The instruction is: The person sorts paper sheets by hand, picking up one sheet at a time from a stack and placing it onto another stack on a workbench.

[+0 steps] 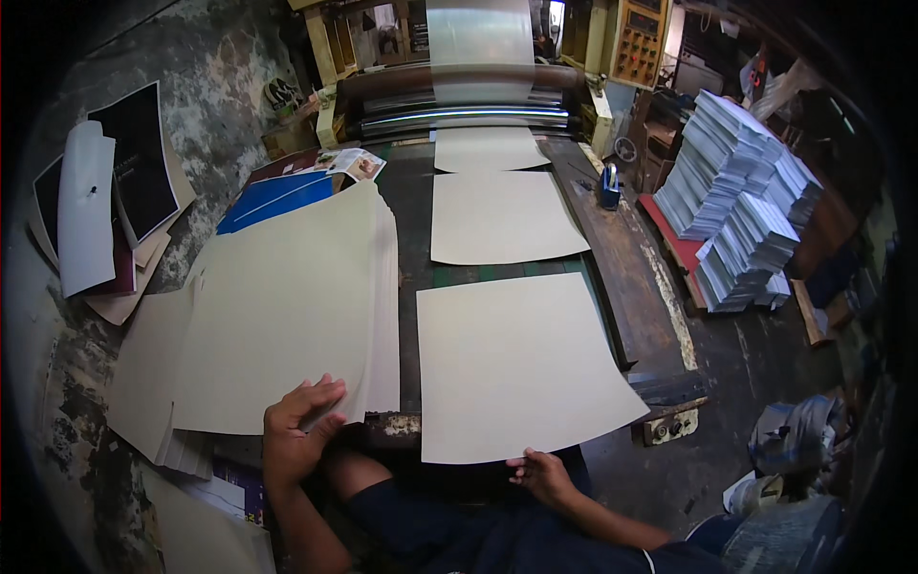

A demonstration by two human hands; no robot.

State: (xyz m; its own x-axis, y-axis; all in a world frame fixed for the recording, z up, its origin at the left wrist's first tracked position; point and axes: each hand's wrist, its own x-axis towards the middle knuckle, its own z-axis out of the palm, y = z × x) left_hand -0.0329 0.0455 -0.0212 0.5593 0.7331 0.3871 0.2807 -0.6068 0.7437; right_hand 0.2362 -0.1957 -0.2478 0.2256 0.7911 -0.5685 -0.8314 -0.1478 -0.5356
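Observation:
My right hand point(543, 476) pinches the near edge of a large cream paper sheet point(521, 368), thumb and fingers closed on it. The sheet lies on the feed table in front of me, its near edge overhanging my lap. Two more sheets, a middle sheet point(502, 215) and a far sheet point(486, 149), lie in line towards the rollers point(464, 117). To the left stands a tall stack of cream sheets point(277, 306). At the stack's near right corner rests my left hand point(304, 418), fingers loosely bent and thumb apart, with nothing visibly held.
Clear film point(480, 43) hangs into the roller machine. A blue tape dispenser point(609, 187) sits on the right-hand rail point(636, 277). Bundled white paper piles point(732, 182) stand on a pallet at right. Blue sheets point(273, 201) lie behind the stack; loose prints point(143, 163) lean against the left wall.

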